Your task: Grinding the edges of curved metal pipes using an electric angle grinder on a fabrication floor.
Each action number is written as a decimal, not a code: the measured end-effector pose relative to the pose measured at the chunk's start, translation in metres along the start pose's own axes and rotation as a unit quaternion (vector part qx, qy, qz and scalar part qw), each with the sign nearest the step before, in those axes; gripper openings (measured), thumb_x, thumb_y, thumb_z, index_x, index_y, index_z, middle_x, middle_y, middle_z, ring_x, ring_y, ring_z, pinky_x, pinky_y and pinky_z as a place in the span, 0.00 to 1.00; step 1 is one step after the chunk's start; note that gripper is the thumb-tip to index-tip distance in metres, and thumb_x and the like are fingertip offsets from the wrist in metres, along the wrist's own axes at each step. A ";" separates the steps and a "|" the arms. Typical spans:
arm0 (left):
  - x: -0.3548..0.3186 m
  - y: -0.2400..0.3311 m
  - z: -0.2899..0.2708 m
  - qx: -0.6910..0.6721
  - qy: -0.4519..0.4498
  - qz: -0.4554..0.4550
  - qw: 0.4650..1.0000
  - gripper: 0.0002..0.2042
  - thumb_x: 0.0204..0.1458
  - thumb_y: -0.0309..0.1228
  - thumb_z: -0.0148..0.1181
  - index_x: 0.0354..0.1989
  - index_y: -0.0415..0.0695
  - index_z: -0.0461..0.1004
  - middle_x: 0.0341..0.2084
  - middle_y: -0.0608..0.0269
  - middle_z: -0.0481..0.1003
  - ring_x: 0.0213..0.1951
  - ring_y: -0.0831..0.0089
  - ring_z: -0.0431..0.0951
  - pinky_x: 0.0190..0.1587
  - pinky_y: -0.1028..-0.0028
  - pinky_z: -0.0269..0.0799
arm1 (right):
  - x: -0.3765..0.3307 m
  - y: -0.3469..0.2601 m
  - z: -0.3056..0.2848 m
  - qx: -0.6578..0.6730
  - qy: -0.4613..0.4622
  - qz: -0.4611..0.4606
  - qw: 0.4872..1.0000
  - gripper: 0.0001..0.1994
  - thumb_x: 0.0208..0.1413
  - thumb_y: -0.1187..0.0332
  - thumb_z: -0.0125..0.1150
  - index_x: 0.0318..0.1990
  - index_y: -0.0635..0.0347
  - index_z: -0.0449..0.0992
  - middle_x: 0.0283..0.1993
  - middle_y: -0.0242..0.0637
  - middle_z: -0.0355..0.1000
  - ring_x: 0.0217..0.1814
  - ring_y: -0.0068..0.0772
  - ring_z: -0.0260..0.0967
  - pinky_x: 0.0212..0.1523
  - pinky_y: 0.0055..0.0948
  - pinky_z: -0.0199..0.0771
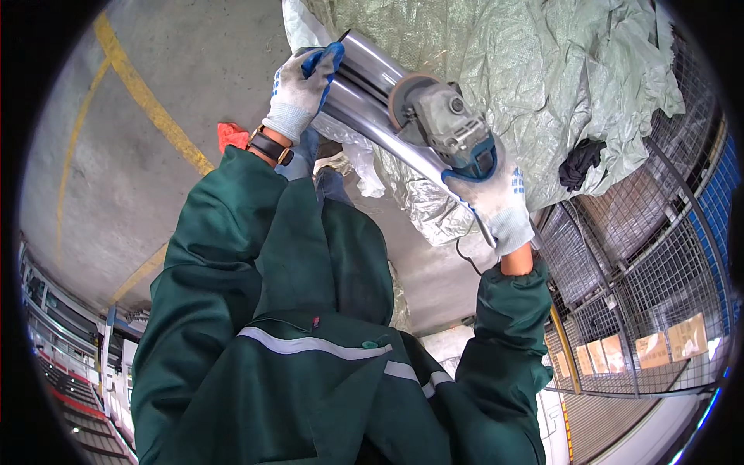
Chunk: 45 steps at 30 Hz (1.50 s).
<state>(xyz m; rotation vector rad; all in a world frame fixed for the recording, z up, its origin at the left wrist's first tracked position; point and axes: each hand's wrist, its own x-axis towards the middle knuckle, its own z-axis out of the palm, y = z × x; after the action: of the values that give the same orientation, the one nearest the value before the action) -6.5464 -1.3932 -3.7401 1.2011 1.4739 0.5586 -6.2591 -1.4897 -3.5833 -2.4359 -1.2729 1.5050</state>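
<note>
From where I stand, the right hand (494,194), gloved, is closed around the rear body of an angle grinder (453,116). This hold keeps the fingers behind the motor housing and well apart from the disc (404,97), which sits at or just above the metal. The left hand (298,89), also gloved, is partly closed at the far left end of the metal tubing (364,108), presumably to steady it while staying clear of the disc; whether it grips or only presses, I cannot tell. The tubing lies slantwise in front of the person, between the two hands, beside a pale green woven sheet (535,77) spread over whatever is beneath. The sheet probably protects what it covers. The black cable (468,256) hangs below the right hand, off the tubing.

Appearance of the tubing: long, straight, silver and polished, with bright reflections along its length. Two rounded faces run parallel, separated by a dark groove; whether these are two tubes or one profile is unclear
</note>
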 end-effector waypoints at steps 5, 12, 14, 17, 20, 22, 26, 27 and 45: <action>0.000 0.006 0.000 -0.029 -0.006 -0.024 0.999 0.14 0.49 0.22 0.55 0.45 0.39 0.79 0.29 0.66 0.81 0.30 0.75 0.77 0.36 0.77 0.74 | 0.005 -0.015 0.006 -0.025 0.027 -0.045 0.998 0.40 0.35 0.65 0.76 0.60 0.69 0.69 0.48 0.51 0.78 0.44 0.42 0.78 0.47 0.33 0.79; 0.006 -0.010 0.007 0.004 0.005 -0.021 1.000 0.12 0.50 0.26 0.58 0.43 0.39 0.80 0.28 0.65 0.80 0.28 0.72 0.76 0.35 0.74 0.73 | -0.016 0.002 0.007 -0.013 0.046 -0.027 0.999 0.40 0.34 0.61 0.75 0.60 0.62 0.70 0.47 0.48 0.79 0.42 0.46 0.78 0.44 0.36 0.79; 0.007 -0.012 0.007 0.021 0.008 -0.022 1.000 0.12 0.51 0.27 0.59 0.43 0.39 0.80 0.27 0.65 0.80 0.28 0.72 0.76 0.35 0.74 0.73 | -0.017 0.000 0.007 -0.006 0.057 -0.028 0.998 0.40 0.34 0.59 0.75 0.60 0.59 0.71 0.46 0.47 0.79 0.41 0.48 0.78 0.43 0.37 0.79; 0.007 -0.005 0.005 0.024 -0.002 -0.036 0.999 0.12 0.51 0.28 0.60 0.42 0.39 0.80 0.27 0.64 0.80 0.28 0.72 0.76 0.34 0.74 0.73 | -0.009 -0.027 0.003 -0.016 0.026 -0.005 1.000 0.40 0.35 0.64 0.76 0.61 0.66 0.69 0.48 0.50 0.78 0.44 0.44 0.78 0.46 0.35 0.79; 0.010 -0.010 0.005 0.031 -0.004 -0.040 0.999 0.12 0.51 0.29 0.61 0.42 0.38 0.80 0.27 0.64 0.80 0.28 0.72 0.76 0.34 0.74 0.73 | -0.002 -0.030 0.005 -0.022 0.017 -0.005 1.000 0.40 0.35 0.65 0.76 0.61 0.68 0.68 0.50 0.52 0.77 0.46 0.43 0.78 0.47 0.34 0.79; 0.012 -0.018 0.007 0.041 -0.002 -0.041 0.998 0.12 0.52 0.29 0.61 0.42 0.38 0.80 0.27 0.64 0.80 0.28 0.72 0.75 0.34 0.74 0.73 | 0.001 -0.027 0.009 -0.027 0.018 -0.020 0.999 0.40 0.35 0.65 0.76 0.61 0.68 0.68 0.50 0.52 0.77 0.46 0.44 0.78 0.47 0.34 0.79; 0.005 -0.002 0.005 0.007 -0.009 -0.048 0.999 0.12 0.53 0.31 0.61 0.43 0.39 0.80 0.28 0.64 0.80 0.27 0.73 0.75 0.34 0.75 0.72 | -0.008 -0.013 0.006 -0.008 0.012 0.008 1.000 0.40 0.35 0.65 0.76 0.61 0.68 0.68 0.51 0.52 0.77 0.46 0.44 0.77 0.47 0.34 0.79; 0.002 0.007 0.004 -0.013 -0.012 -0.051 0.999 0.12 0.53 0.31 0.62 0.43 0.39 0.80 0.28 0.64 0.80 0.27 0.73 0.75 0.34 0.75 0.72 | -0.012 -0.009 0.004 0.002 0.009 0.025 1.000 0.40 0.35 0.65 0.76 0.61 0.68 0.68 0.51 0.52 0.77 0.46 0.44 0.77 0.48 0.34 0.79; 0.001 0.001 -0.003 0.023 0.000 -0.018 1.000 0.13 0.58 0.35 0.60 0.46 0.42 0.81 0.29 0.65 0.81 0.29 0.74 0.75 0.35 0.75 0.72 | -0.004 0.005 0.001 0.021 0.014 -0.020 0.999 0.39 0.33 0.59 0.74 0.59 0.61 0.72 0.43 0.48 0.80 0.40 0.47 0.78 0.42 0.37 0.79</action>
<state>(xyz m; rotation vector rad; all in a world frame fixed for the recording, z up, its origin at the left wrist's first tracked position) -6.5491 -1.3909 -3.7393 1.2082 1.5117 0.5027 -6.2572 -1.4956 -3.5827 -2.3830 -1.2632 1.4683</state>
